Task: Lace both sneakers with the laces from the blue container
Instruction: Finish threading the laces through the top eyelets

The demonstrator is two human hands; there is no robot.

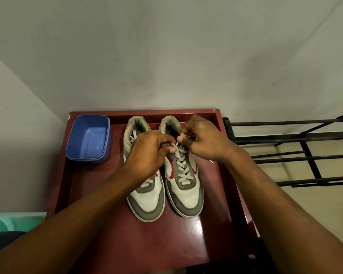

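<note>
Standing by a dark red table (166, 244) with a raised rim, shoved up against a plain grey wall (166, 56). There's a black metal rack (305, 155) just off its right side and something teal (14, 220) low on the left. The blue container (75, 135) sits in the far left corner of the table, open side up, near the shoes but not touching them.

Both sneakers sit side by side in the middle, pretty much parallel, long axes running from the wall towards the person. Heels are at the wall end and toes point back at the person. The left sneaker (149, 200) is partly hidden under the forearm. The right sneaker (186, 196) has a pale lace (183, 169) criss-crossed up its front.

The left hand (147, 153) has its fingers curled in, pinching the lace up near the top eyelets. The right hand (204, 137) is doing the same on the other side of that shoe, fingers tight on the lace.
</note>
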